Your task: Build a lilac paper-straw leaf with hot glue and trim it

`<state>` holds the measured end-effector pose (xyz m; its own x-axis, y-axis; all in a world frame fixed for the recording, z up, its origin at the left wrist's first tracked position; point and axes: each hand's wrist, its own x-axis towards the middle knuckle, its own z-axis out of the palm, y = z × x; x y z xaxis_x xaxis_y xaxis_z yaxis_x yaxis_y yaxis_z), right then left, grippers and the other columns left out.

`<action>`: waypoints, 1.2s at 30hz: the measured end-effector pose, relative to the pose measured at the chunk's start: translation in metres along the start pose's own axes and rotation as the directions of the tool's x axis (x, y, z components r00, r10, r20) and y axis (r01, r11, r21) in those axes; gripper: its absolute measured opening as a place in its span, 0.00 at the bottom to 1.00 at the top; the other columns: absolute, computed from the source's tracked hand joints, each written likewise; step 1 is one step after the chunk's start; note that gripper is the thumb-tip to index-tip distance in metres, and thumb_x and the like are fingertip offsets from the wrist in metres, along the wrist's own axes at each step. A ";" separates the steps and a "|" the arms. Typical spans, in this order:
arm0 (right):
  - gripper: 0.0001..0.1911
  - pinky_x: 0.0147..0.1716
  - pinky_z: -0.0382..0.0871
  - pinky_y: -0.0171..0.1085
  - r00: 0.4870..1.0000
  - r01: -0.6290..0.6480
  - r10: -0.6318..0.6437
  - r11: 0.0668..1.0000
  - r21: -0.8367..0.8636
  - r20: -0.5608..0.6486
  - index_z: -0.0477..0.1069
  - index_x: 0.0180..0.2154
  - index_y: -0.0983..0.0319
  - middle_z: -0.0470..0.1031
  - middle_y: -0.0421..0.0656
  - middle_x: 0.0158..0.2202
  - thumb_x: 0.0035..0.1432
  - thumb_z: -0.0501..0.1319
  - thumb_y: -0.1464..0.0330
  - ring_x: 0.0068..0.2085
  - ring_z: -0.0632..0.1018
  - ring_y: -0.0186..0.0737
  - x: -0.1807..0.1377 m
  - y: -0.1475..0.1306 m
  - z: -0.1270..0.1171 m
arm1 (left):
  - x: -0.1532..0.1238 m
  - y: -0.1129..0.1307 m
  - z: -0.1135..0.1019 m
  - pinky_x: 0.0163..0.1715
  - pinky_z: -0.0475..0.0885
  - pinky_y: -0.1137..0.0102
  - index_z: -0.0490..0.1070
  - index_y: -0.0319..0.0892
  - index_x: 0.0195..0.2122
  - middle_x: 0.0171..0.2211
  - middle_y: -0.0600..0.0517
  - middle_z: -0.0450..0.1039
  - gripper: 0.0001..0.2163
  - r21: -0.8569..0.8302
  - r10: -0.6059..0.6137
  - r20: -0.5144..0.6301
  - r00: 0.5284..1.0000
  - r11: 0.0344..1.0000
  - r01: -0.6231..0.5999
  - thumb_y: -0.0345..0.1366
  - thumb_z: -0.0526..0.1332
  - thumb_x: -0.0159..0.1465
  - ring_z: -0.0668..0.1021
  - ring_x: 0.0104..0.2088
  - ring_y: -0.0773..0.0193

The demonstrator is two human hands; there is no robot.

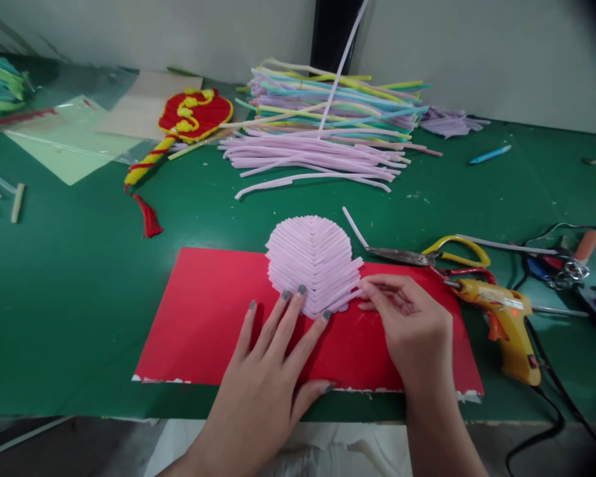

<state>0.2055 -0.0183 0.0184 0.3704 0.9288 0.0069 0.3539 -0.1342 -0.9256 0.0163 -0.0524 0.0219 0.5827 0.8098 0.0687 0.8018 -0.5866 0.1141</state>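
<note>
A round lilac piece (312, 258), built of pipe-cleaner-like strips meeting in a V pattern, lies partly on a red board (198, 311) and partly on the green table. My left hand (273, 371) is spread flat, its fingertips touching the lower edge of the piece. Thumb and fingers of my right hand (412, 318) pinch the end of a lilac strip at the lower right edge. Just beyond that hand lie scissors (402, 256) with yellow handles. To the right of the board rests a yellow hot glue gun (506, 318).
Lilac strips (318, 156) lie ahead, before a pile of multicoloured strips (338, 99). A red and yellow fan-shaped ornament (193, 116) with a tassel lies at the back left. A blue pen (491, 154) is at the right. Black cables (556, 424) trail over the right front edge.
</note>
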 end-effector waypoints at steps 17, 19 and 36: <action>0.08 0.32 0.71 0.35 0.984 0.150 -0.172 0.946 -0.286 -0.052 0.75 0.34 0.60 0.78 0.42 0.34 0.57 0.60 0.64 0.33 0.77 0.37 0.002 0.007 0.002 | 0.002 -0.001 0.004 0.59 0.53 0.49 0.54 0.46 0.63 0.64 0.43 0.54 0.28 -0.015 -0.004 -0.032 0.999 1.000 0.003 0.51 0.51 0.65 0.61 0.61 0.47; 0.09 0.31 0.71 0.36 0.981 0.158 -0.184 0.938 -0.308 -0.055 0.75 0.34 0.61 0.78 0.43 0.33 0.57 0.59 0.63 0.32 0.77 0.37 0.002 0.008 0.004 | 0.002 -0.001 0.005 0.58 0.53 0.48 0.54 0.46 0.63 0.64 0.43 0.53 0.28 -0.014 -0.003 -0.025 1.000 1.000 0.003 0.50 0.51 0.65 0.60 0.62 0.47; 0.26 0.53 0.68 0.44 0.736 0.671 -0.607 0.601 -0.434 0.298 0.62 0.57 0.59 0.70 0.48 0.54 0.57 0.57 0.77 0.55 0.71 0.44 -0.022 0.006 -0.016 | 0.002 0.001 0.004 0.60 0.51 0.51 0.57 0.45 0.62 0.63 0.43 0.56 0.26 -0.031 -0.030 -0.078 0.997 0.999 0.027 0.50 0.50 0.65 0.62 0.61 0.49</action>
<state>0.2134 -0.0455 0.0186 -0.1981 0.8686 0.4543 0.8343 0.3927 -0.3870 0.0188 -0.0513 0.0186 0.5466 0.8253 0.1420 0.8130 -0.5636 0.1463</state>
